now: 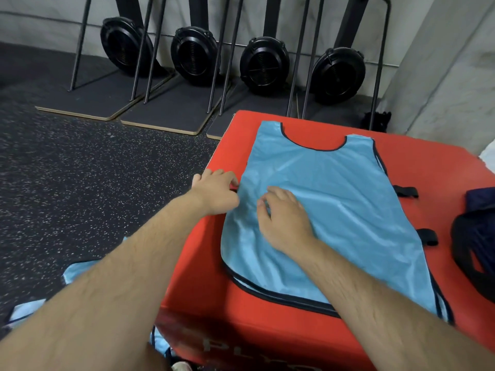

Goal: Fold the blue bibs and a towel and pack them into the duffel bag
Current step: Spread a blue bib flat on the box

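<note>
A light blue bib [337,199] with dark trim lies flat on a red padded box [434,167], neck opening toward the far side. My left hand [217,191] pinches the bib's left edge with curled fingers. My right hand [284,218] rests on the bib's left half, its fingers bent and gathering the fabric. A dark navy duffel bag [476,242] sits at the box's right edge, partly cut off. More blue bibs [77,271] lie on the floor at lower left, partly hidden by my left arm.
Black straps [405,192] stick out from under the bib on the right. Several black fan-wheel machines [263,65] on dark boards [166,113] stand along the far wall. Speckled black rubber floor [80,170] spreads to the left.
</note>
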`<state>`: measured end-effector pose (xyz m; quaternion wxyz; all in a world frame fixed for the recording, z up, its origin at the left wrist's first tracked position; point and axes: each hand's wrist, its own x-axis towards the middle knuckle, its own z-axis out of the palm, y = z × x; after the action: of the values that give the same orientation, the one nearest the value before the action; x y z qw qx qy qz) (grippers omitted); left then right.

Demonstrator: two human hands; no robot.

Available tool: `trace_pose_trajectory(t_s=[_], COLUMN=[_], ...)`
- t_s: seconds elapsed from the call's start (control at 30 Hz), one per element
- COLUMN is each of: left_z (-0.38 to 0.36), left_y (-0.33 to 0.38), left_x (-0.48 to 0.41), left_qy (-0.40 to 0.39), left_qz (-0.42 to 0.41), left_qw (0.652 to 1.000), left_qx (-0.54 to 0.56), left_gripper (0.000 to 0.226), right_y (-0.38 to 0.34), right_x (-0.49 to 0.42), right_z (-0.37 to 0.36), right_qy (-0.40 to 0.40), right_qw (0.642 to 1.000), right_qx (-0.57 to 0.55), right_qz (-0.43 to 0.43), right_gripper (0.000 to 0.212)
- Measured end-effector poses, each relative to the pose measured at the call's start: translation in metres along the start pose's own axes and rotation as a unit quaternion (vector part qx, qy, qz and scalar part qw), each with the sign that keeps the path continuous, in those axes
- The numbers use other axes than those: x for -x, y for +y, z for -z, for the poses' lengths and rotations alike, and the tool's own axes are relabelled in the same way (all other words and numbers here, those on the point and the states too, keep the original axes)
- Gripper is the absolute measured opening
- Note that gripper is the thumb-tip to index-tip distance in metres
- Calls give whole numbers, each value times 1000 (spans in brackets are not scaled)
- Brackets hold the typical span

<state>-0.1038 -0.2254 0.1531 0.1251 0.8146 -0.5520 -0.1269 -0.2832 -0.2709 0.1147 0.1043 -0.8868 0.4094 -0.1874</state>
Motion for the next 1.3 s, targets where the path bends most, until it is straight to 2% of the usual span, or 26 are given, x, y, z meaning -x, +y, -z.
trace_pose_trajectory(t_s=[0.07,0.17,0.27,0.47,0.53,0.67,0.77,0.8,0.87,0.97,1.0,1.07,1.13,1.2,1.3], left_z=[-6,-25,-42,-29,-28,-37,-33,-30,-25,-14,-9,-3,-4,-13,-32], left_y=[2,-4,-20,-5,3,6,9,7,-2,-10,-6,10,41,80,108], left_x=[-11,-34,-62,-110,-122,-134,-137,-137,-137,-134,-130,-126,-120,-109,-102], left_qy=[27,57,63,48,46,59,89,107,167,230,235,256,228,126,33], left_qz=[25,31,31,5,3,2,-11,-20,-17,82,103,60,-35,-99,-72], left_qw=[994,982,982,992,988,931,902,909,942,965,963,961,962,964,969], left_qx=[101,175,175,113,148,360,423,403,291,101,79,89,143,214,232], left_gripper=[38,49,56,42,36,26,23,25,28,38,44,49,46,42,33], right_y=[0,7,18,25,26,26,26,26,27,28,27,27,25,23,24], right_x=[-30,-71,-80,-82,-84,-83,-83,-83,-84,-84,-84,-84,-84,-86,-88], right_z=[2,-5,-23,-32,-33,-34,-34,-35,-36,-36,-35,-37,-36,-32,-26], right_qy=[26,-21,-59,-63,-59,-47,-44,-44,-44,-55,-59,-59,-42,-54,-104], right_qw=[1000,999,996,995,995,996,996,996,996,996,995,995,996,994,984], right_qx=[-2,-8,22,42,41,42,36,35,35,41,44,51,63,80,147], right_qz=[-8,-50,-70,-67,-66,-66,-69,-68,-64,-63,-62,-56,-45,-48,-9], right_gripper=[34,53,58,59,59,60,60,59,59,59,59,60,62,61,55])
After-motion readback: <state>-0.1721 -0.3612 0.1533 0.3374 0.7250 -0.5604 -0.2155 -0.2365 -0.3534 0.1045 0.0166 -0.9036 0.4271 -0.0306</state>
